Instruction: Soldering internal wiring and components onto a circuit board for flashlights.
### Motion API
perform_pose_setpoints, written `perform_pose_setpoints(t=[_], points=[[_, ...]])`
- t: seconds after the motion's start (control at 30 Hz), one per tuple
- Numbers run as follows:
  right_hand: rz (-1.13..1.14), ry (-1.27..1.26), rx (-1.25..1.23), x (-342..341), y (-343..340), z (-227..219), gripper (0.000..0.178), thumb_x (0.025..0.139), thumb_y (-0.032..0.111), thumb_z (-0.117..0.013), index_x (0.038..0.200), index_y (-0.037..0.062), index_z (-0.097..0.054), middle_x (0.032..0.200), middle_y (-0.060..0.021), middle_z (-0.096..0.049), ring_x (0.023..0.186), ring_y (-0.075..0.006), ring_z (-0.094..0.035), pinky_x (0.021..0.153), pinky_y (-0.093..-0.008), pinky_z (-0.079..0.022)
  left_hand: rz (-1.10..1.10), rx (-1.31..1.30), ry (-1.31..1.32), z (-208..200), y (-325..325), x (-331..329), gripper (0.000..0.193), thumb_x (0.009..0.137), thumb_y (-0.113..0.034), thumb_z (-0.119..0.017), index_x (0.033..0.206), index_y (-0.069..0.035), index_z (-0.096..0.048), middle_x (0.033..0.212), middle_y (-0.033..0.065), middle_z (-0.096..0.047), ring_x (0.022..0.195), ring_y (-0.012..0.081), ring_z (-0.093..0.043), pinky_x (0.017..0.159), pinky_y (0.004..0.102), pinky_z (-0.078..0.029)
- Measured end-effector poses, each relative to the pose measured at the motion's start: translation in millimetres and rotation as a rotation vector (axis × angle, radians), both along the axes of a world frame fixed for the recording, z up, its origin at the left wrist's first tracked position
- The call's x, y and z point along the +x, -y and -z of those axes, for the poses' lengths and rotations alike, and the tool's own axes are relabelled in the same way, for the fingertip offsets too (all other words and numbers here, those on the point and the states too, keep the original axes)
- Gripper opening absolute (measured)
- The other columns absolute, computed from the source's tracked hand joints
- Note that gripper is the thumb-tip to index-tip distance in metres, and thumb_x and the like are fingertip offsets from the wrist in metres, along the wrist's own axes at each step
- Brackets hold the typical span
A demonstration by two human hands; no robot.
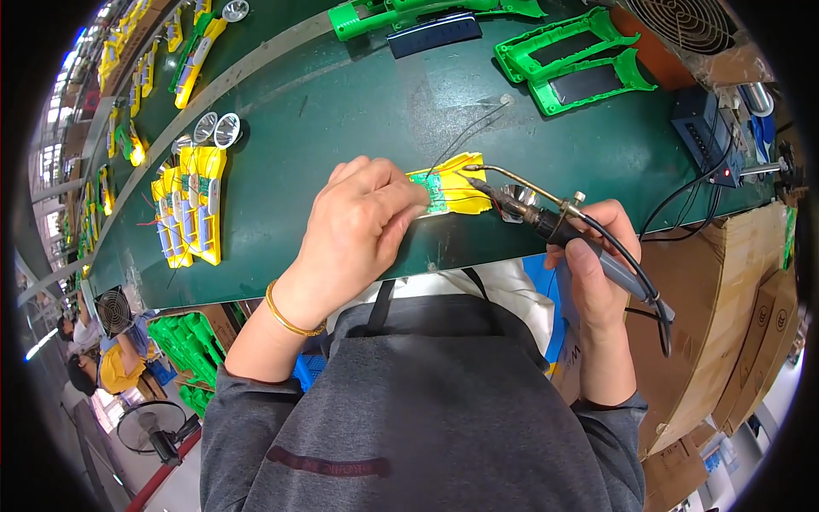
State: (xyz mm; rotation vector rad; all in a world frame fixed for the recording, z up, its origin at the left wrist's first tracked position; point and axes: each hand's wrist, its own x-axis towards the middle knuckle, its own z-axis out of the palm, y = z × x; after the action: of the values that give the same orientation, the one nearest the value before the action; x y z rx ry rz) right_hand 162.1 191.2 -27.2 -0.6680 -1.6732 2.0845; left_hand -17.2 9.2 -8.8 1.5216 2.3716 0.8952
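Note:
My right hand (597, 264) is wrapped round a soldering iron (614, 266) with a thin brass solder-feed tube (520, 177) clamped along it. The iron's tip points left, over a yellow plastic housing (467, 194). A small green circuit board (435, 193) with thin wires sits in that housing. My left hand (363, 213) has its fingers pressed together at the housing's left end, gripping it and covering that end. A reflector cup (517, 198) lies beside the housing, partly behind the iron. One dark wire runs from the board up and away across the green table.
Yellow housings with batteries (189, 209) and clear reflector cups (226, 130) lie at left. Green plastic shells (572, 60) and a black panel (435, 36) are at the far side. A blue soldering station (704, 136) with cables stands right, above cardboard boxes (708, 316).

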Motion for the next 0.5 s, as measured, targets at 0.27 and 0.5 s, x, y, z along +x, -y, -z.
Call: perform_pose_setpoints(t=[0.27,0.5], points=[[-0.208,0.158,0.152,-2,-15,1,0.026,0.072,0.012,-0.069,0.087,-0.0001,-0.052,0.073,-0.008,-0.059,0.061,-0.0122,-0.057,0.057,-0.023,-0.047,0.03,-0.04,-0.076,-1,-3,0,0.013,0.069,0.003,-0.068,0.079,-0.003,-0.063,0.075,0.0084,-0.057,0.07,0.0267,-0.054,0.064,0.0354,-0.043],[-0.208,0.142,0.171,-14,-14,-9,0.02,0.068,0.008,-0.073,0.078,0.0043,-0.056,0.065,0.0017,-0.06,0.059,-0.0031,-0.051,0.053,-0.0192,-0.039,-0.002,-0.093,-0.135,-4,-6,5,0.013,0.067,0.003,-0.067,0.078,-0.002,-0.061,0.075,0.0084,-0.057,0.07,0.027,-0.054,0.065,0.0356,-0.043]])
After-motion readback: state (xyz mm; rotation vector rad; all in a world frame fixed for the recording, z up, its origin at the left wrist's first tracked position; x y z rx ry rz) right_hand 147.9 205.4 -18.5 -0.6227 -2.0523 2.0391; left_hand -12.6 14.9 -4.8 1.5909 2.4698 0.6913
